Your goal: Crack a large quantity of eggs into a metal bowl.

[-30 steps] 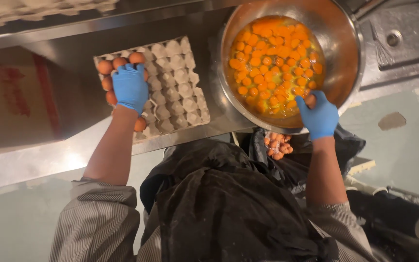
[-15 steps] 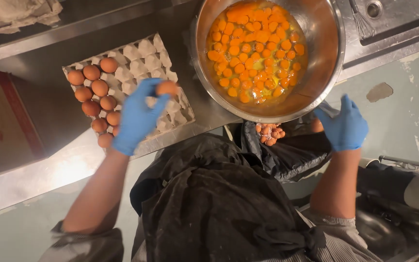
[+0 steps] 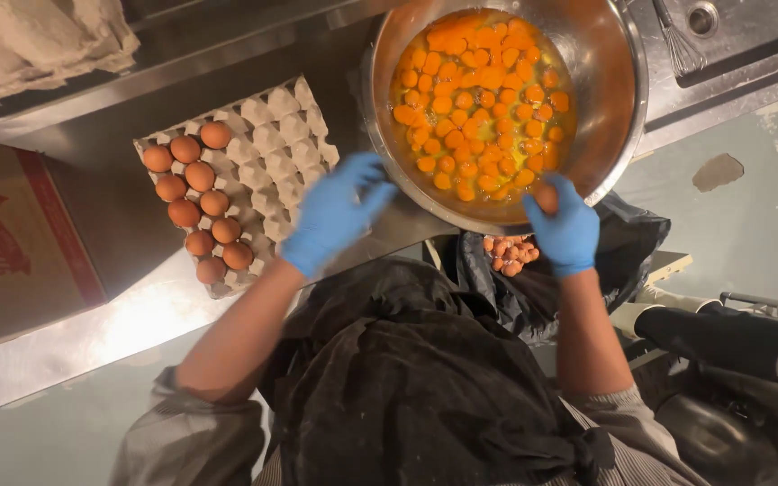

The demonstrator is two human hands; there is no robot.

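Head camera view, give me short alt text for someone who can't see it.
Seen from above, a blue-gloved right hand holds a brown egg at the rim of a steel bowl full of yolks. The left hand hovers beside an egg tray.

Single head cam, steep top-down, no second view to overlap.

I had only the head-worn view: it looked almost straight down the person's front, so the dark apron (image 3: pixel 407 387) filled the lower centre and both forearms ran up into frame. It sat close, about arm's reach above the steel counter (image 3: pixel 92 351). The top of frame faced away from the body, catching the metal bowl (image 3: pixel 610 81) upper right and the egg tray (image 3: pixel 272 135) upper left. The left hand (image 3: pixel 335 211) and right hand (image 3: pixel 565 225) landed mid-frame. Floor showed at the right edge.
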